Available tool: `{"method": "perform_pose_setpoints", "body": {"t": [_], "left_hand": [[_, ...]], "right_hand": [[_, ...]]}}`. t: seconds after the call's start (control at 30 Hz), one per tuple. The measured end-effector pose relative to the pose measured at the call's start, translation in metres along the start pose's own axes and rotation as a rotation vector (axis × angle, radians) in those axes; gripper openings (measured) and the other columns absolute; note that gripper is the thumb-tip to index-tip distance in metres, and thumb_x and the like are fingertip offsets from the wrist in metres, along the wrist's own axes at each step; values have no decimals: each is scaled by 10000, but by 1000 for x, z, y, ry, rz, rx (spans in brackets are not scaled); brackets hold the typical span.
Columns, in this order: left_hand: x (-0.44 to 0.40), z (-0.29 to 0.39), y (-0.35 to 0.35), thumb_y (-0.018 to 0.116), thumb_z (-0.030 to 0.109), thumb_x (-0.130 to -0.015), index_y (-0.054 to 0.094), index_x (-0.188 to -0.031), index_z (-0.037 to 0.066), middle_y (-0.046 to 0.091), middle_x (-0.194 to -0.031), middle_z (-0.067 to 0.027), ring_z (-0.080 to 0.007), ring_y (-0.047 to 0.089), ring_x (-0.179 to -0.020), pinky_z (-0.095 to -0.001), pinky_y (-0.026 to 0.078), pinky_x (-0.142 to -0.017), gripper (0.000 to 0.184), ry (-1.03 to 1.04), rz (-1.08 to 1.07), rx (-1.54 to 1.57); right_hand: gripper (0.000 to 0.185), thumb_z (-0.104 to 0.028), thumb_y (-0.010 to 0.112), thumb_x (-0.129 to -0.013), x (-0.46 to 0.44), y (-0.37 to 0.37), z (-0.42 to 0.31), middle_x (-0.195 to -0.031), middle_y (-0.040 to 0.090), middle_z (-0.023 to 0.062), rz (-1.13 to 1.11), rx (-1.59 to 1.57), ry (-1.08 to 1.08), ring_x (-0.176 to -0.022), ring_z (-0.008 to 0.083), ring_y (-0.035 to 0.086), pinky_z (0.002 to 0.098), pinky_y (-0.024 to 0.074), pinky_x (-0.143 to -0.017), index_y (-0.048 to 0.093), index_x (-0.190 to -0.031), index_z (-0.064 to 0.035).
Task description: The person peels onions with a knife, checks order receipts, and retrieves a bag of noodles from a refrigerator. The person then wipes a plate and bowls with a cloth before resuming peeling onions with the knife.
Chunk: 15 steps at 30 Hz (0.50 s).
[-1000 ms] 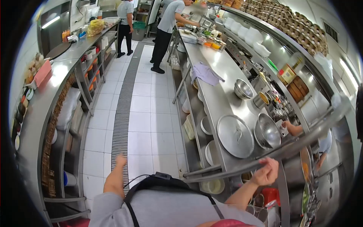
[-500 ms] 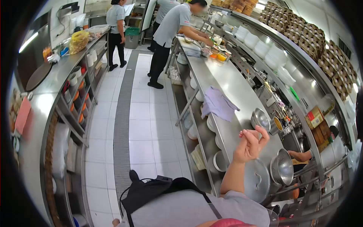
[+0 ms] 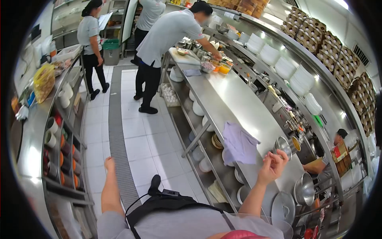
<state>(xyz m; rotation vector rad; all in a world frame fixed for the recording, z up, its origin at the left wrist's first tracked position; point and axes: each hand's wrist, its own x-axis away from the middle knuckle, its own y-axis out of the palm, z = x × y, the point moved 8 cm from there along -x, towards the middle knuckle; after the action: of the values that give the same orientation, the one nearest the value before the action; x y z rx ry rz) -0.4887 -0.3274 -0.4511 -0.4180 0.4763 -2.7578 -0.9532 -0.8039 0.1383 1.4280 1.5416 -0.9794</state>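
Observation:
My right hand point(image 3: 273, 167) is raised over the long steel counter point(image 3: 238, 115). Its fingers are loosely bent and apart, with nothing visible in them. In the picture, the fingertips overlap a metal bowl point(image 3: 281, 146), but I cannot tell whether they touch. A lilac cloth point(image 3: 240, 143) hangs partly over the counter edge to the left of this hand. Closer to me are a round metal lid point(image 3: 283, 208) and a steel bowl point(image 3: 304, 189). Low over the tiled floor, my left hand point(image 3: 109, 163) hangs at the end of a straight arm; its fingers are too small to make out.
A person point(image 3: 167, 44) works at the counter's far end, near food containers. Another person point(image 3: 90, 42) holding papers stands at the far left. Shelves point(image 3: 67, 151) line the left side. A floor drain strip point(image 3: 118, 119) runs along the aisle. Egg trays point(image 3: 330, 47) are stacked high right.
My left arm has swung forward into view over the floor. My right hand has moved slightly right and down in the picture. The view has shifted, and more of the aisle shows.

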Motion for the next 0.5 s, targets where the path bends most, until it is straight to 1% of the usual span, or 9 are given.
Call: {"method": "perform_pose_setpoints", "body": {"t": [0.1, 0.17, 0.23, 0.33, 0.37, 0.4, 0.43, 0.47, 0.5], "left_hand": [[6, 68, 125, 614, 150, -665, 598, -906, 23, 605, -882, -94, -203, 556, -822, -317, 433, -740, 273, 62, -307, 43], [14, 90, 175, 619, 150, -674, 596, -931, 15, 599, -925, -114, -216, 550, -879, -319, 427, -773, 291, 51, -338, 60], [39, 149, 182, 611, 136, -687, 592, -953, -1, 586, -980, -136, -236, 537, -938, -325, 420, -805, 300, 2, -345, -186], [-15, 130, 207, 614, 134, -684, 606, -946, 18, 587, -983, -153, -251, 542, -938, -332, 422, -809, 287, -82, -337, -96], [-47, 105, 215, 613, 143, -678, 606, -955, 31, 592, -973, -150, -267, 555, -913, -347, 432, -793, 299, -57, -317, -105], [-77, 83, 222, 612, 153, -673, 606, -963, 43, 598, -964, -146, -284, 568, -888, -361, 442, -776, 311, -32, -296, -114], [-110, 56, 241, 588, 159, -682, 615, -938, 51, 603, -953, -142, -291, 578, -868, -370, 454, -754, 279, 225, -491, -676], [-129, 46, 254, 563, 165, -692, 625, -912, 59, 609, -943, -137, -297, 588, -848, -379, 465, -731, 252, 594, -569, -1176], [-129, 32, 249, 551, 165, -698, 625, -913, 58, 605, -948, -140, -296, 586, -855, -380, 465, -734, 252, 601, -661, -1302]], "right_hand": [[104, 97, 569, -699, -9, 49, 17, -909, 485, 121, 66, 109, -1, -660, 145, 509, 244, 453, -573, 526, -713, 4], [72, 52, 532, -751, -20, 89, 37, -821, 503, 96, 72, 107, -4, -627, 125, 496, 260, 463, -615, 522, -699, 2], [152, -19, 468, -835, -28, 125, 69, -709, 508, 61, 10, 82, -17, -571, 84, 468, 266, 469, -662, 524, -695, -4], [283, -88, 376, -888, -54, 198, 58, -542, 452, 36, -54, 175, -214, -532, 83, 436, 295, 470, -690, 520, -661, 1], [289, -125, 328, -905, -55, 210, 71, -521, 443, 46, -83, 165, -160, -513, 96, 438, 316, 479, -671, 542, -791, 31], [251, -103, 336, -892, -58, 219, 77, -531, 459, 51, -18, 124, -95, -521, 111, 455, 312, 475, -670, 538, -838, 36], [225, -80, 344, -879, -61, 228, 78, -541, 476, 55, 48, 85, -28, -530, 126, 471, 307, 471, -669, 534, -884, 41], [215, -57, 352, -866, -60, 236, 84, -551, 492, 60, 118, 47, 38, -538, 141, 488, 303, 467, -667, 529, -931, 45], [254, -89, 371, -890, -56, 238, 96, -592, 483, 56, 127, 62, -2, -492, 108, 459, 286, 479, -582, 450, -1091, 44]]}}
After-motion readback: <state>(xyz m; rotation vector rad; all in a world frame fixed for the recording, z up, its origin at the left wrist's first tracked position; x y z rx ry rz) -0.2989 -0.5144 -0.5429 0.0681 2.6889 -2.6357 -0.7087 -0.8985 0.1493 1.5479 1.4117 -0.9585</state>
